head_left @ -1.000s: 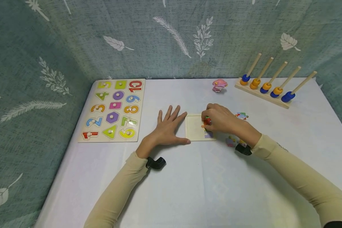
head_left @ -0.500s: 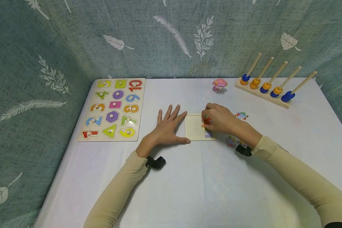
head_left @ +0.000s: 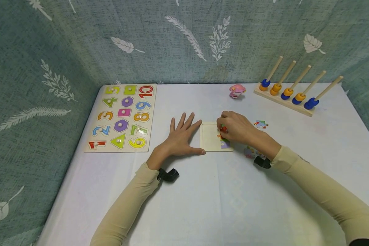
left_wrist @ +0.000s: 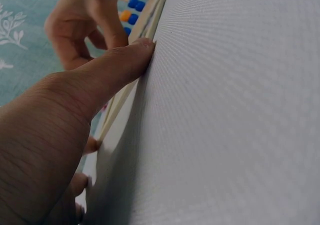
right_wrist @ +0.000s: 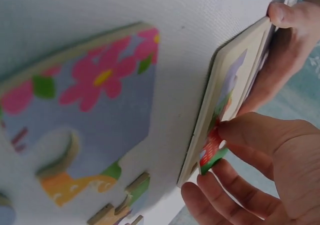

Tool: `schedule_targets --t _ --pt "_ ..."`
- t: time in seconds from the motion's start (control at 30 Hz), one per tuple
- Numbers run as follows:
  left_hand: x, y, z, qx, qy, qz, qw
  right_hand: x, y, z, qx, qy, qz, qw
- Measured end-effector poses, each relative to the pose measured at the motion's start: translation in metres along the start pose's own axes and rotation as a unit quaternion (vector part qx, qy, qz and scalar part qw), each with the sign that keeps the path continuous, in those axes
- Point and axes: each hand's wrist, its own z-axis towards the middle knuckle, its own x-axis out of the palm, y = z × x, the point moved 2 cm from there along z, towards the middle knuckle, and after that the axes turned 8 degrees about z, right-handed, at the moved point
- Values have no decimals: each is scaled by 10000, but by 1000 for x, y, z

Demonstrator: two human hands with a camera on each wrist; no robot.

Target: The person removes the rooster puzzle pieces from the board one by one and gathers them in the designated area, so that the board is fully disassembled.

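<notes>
A small wooden puzzle tray (head_left: 210,137) lies flat in the middle of the table. My left hand (head_left: 182,139) is spread flat beside it, with thumb and index fingertips at its left corners. Over the tray's right side, my right hand (head_left: 236,127) pinches a red and green jigsaw piece (right_wrist: 212,146) between thumb and fingers. That piece is tilted close against the tray. Below it, a purple, green and orange piece (head_left: 225,145) sits in the tray's lower right corner. In the right wrist view, a loose piece with pink flowers (right_wrist: 117,107) lies on the table.
Loose jigsaw pieces lie right of the tray, one (head_left: 260,124) behind the right wrist and others (head_left: 249,152) in front, partly covered by the wrist camera. A number puzzle board (head_left: 152,118) stands left. Behind are a pink toy figure (head_left: 237,91) and a bead stacker (head_left: 282,102).
My right hand has shifted very slightly, and a bit more of the piece in the tray's lower right corner shows. My left hand stays still.
</notes>
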Motion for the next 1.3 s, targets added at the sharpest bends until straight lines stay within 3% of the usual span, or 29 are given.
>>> schedule_targets --t 0.2,0.6,1.3 --pt "-1 0 0 3 7 4 10000 -2 1 0 260 -68 -19 9996" --pt "0 0 0 -16 40 -50 10000 -11 -3 -8 106 -255 -51 9996" --pt "-1 0 -1 8 -5 -64 10000 -35 -22 -53 400 -590 -10 9975"
